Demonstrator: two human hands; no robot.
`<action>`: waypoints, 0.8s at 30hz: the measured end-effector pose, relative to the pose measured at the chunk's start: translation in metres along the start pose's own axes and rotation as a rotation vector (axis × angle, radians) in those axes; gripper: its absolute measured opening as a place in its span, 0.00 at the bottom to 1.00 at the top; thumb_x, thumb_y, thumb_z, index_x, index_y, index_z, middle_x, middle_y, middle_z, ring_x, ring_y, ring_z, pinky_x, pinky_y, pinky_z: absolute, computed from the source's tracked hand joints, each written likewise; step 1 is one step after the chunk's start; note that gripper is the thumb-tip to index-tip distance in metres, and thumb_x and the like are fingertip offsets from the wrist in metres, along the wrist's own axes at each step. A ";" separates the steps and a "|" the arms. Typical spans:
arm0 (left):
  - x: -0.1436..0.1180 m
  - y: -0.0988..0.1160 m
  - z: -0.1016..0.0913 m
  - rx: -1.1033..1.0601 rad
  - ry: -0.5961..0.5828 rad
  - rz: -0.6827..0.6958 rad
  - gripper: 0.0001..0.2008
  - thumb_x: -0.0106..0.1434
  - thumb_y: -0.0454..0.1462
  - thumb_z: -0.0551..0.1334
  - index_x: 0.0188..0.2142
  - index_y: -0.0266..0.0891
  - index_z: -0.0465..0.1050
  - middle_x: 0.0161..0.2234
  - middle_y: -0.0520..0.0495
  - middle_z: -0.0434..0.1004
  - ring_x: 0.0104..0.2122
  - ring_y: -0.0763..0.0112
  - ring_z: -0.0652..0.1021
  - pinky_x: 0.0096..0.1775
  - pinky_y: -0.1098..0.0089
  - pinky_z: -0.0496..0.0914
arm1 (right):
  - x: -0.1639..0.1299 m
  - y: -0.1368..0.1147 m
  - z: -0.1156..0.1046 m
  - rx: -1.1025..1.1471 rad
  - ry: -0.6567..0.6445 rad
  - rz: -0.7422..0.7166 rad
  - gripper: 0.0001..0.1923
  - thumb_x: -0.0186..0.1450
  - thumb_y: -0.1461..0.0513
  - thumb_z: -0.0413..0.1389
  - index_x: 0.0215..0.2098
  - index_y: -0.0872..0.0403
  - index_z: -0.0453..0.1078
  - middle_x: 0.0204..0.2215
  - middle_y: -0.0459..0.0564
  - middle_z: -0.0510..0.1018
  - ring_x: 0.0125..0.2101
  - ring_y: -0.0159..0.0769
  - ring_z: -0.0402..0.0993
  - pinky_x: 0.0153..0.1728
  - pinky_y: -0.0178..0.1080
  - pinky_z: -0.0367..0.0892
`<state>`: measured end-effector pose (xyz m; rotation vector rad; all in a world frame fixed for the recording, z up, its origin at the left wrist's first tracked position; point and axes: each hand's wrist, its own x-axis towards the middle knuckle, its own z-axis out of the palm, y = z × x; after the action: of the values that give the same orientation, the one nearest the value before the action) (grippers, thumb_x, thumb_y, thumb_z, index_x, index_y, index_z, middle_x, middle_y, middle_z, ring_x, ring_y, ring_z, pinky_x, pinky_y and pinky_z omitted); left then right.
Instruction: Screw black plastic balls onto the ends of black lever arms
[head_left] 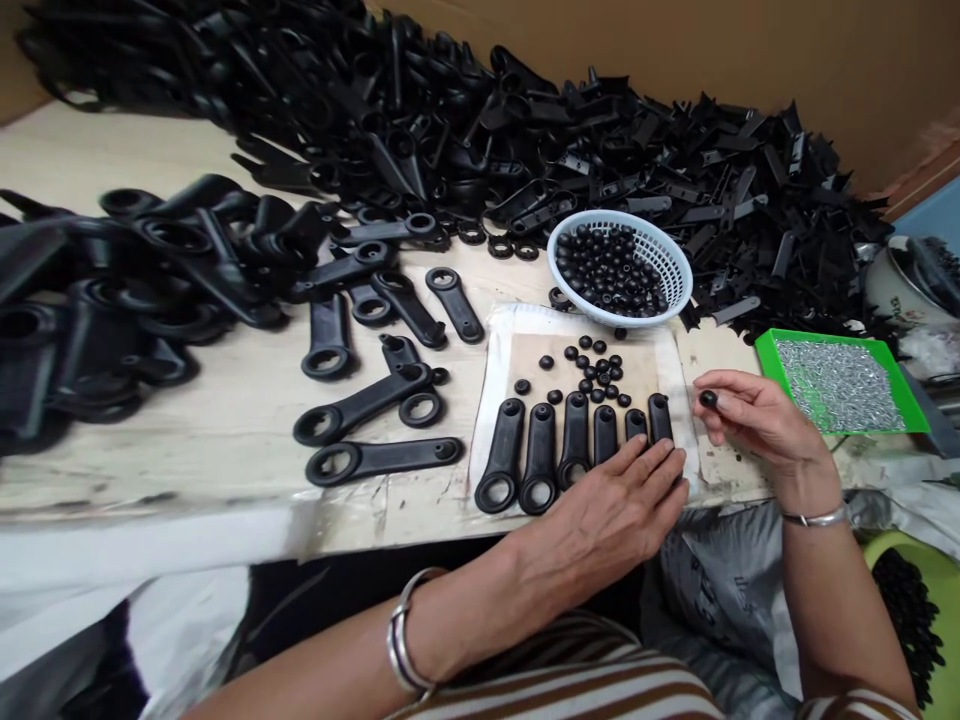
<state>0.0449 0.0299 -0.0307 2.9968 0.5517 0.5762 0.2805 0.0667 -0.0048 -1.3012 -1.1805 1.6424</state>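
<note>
The left hand [615, 505] lies flat, fingers spread, pinning a row of black handles [574, 445] on the tabletop [225, 400] so they stay lined up. At three o'clock from it, the right hand [750, 415] pinches one black cap [708, 398]. More caps fill the white basket [619, 268] at twelve o'clock. No writing is readable.

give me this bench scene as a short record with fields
left hand: left hand flat on the row of black handles
right hand: right hand pinches one black cap
mat: loose caps above the row
basket: white basket of caps
tray: green tray of screws
behind: piles of black parts
</note>
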 end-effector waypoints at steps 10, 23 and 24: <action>-0.001 -0.001 0.003 -0.047 0.026 -0.002 0.11 0.70 0.31 0.53 0.49 0.32 0.70 0.56 0.36 0.72 0.58 0.59 0.71 0.60 0.59 0.63 | -0.008 0.000 0.020 -0.375 0.234 -0.240 0.09 0.55 0.60 0.67 0.34 0.51 0.76 0.39 0.50 0.82 0.40 0.35 0.79 0.38 0.35 0.76; -0.001 -0.006 0.007 -0.107 0.080 0.017 0.10 0.68 0.29 0.54 0.48 0.32 0.70 0.55 0.38 0.73 0.57 0.60 0.72 0.61 0.60 0.64 | -0.006 0.014 0.032 -0.653 0.361 -0.376 0.09 0.59 0.61 0.63 0.38 0.51 0.73 0.37 0.48 0.80 0.34 0.32 0.76 0.38 0.37 0.75; -0.001 -0.007 0.007 -0.119 0.073 0.017 0.10 0.68 0.29 0.55 0.48 0.33 0.70 0.55 0.39 0.73 0.57 0.60 0.72 0.61 0.60 0.64 | -0.006 0.014 0.032 -0.655 0.364 -0.382 0.10 0.59 0.62 0.62 0.39 0.50 0.72 0.37 0.47 0.79 0.33 0.31 0.76 0.39 0.37 0.75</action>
<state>0.0441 0.0359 -0.0383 2.8812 0.4787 0.6967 0.2512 0.0496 -0.0144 -1.5491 -1.6713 0.7193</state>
